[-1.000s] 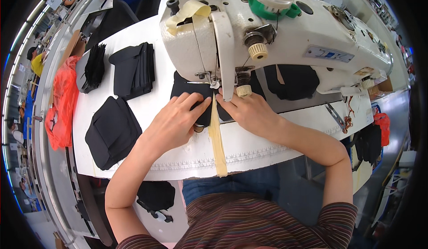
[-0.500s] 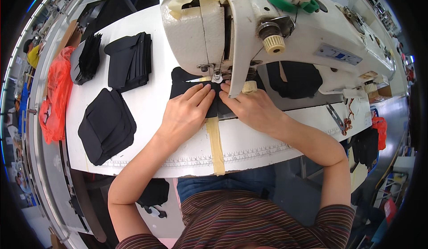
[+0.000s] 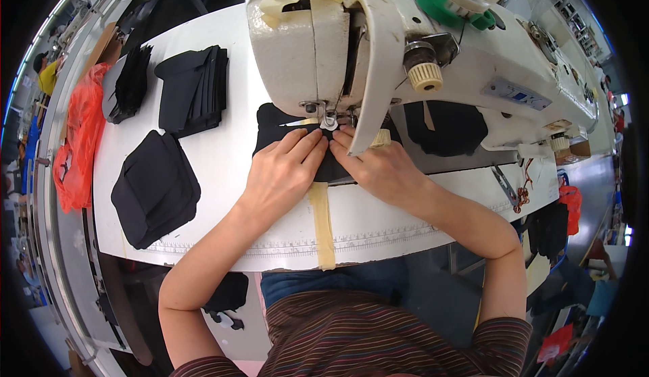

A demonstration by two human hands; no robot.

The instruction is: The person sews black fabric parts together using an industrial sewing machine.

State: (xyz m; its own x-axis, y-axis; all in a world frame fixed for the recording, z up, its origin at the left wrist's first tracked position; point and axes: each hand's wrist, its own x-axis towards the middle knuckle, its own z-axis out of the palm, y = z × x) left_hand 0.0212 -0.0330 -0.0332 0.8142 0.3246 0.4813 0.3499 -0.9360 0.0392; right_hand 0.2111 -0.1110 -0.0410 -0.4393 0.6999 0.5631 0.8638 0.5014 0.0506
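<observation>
A black fabric piece (image 3: 331,169) lies under the presser foot (image 3: 329,121) of a white sewing machine (image 3: 284,66). On its left part rests my left hand (image 3: 287,167), fingers stretched out flat and close together, tips just short of the foot. My right hand (image 3: 382,169) lies on the right part with fingers extended; the machine's curved white guard (image 3: 372,73) hides some of them. The fingertips of both hands almost meet in front of the foot. A slit in the fabric shows left of the needle area.
Stacks of black cut pieces (image 3: 157,191) (image 3: 193,90) (image 3: 128,83) lie at left, beside a red plastic bag (image 3: 81,140). Another black piece (image 3: 446,128) sits under the machine arm. Thread snips (image 3: 504,184) lie at right. Yellow tape (image 3: 322,225) crosses a printed ruler (image 3: 365,242) along the front edge.
The whole view has shifted slightly. My right fingertips have come a little closer to the left ones. Both hands stay on the black fabric piece at the presser foot.
</observation>
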